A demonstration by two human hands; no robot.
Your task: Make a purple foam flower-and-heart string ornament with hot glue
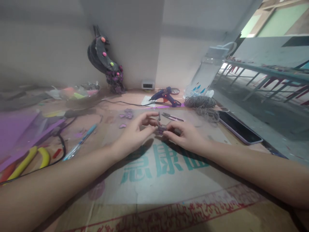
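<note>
One head-worn view looks forward and down (from above the forearms) over the near worktable

A pale grey wall (pixel 130 42) rises directly behind the bench (pixel 113 103), with a darker shaded panel down its middle, edged by lighter stretches to either side, and a dim band crossing it near the top. The bench has a pinkish-tan top, seen along its back edge. To the right, past the bench's side, a grey floor (pixel 272 116) stretches away, lit in soft, cool light. On it stands a long table (pixel 267 69) with a grey-blue frame and thin legs, its top strewn with small items too blurred to tell; dark red shapes show beneath it. Beyond is a pale, low wall (pixel 263 50), and above that, at the upper right, bright green panels (pixel 280 21) sit between brownish frames. The left end of the room is smeared and dim.
</note>
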